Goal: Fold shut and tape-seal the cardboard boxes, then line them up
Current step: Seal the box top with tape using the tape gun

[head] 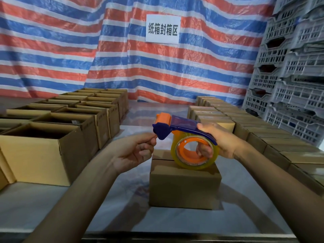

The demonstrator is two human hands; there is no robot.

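A closed cardboard box (184, 183) sits mid-worktop (52, 204) as the right hand (222, 139) grips a tape dispenser (185, 137) above it; the left hand (135, 149) has its fingers (150, 138) pinched at the dispenser's blue nose, between open boxes (42, 148) and sealed rows (263, 137).

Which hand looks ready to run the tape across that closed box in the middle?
The right hand: it already grips the tape dispenser above the closed box. The left hand only pinches at the dispenser's front end.
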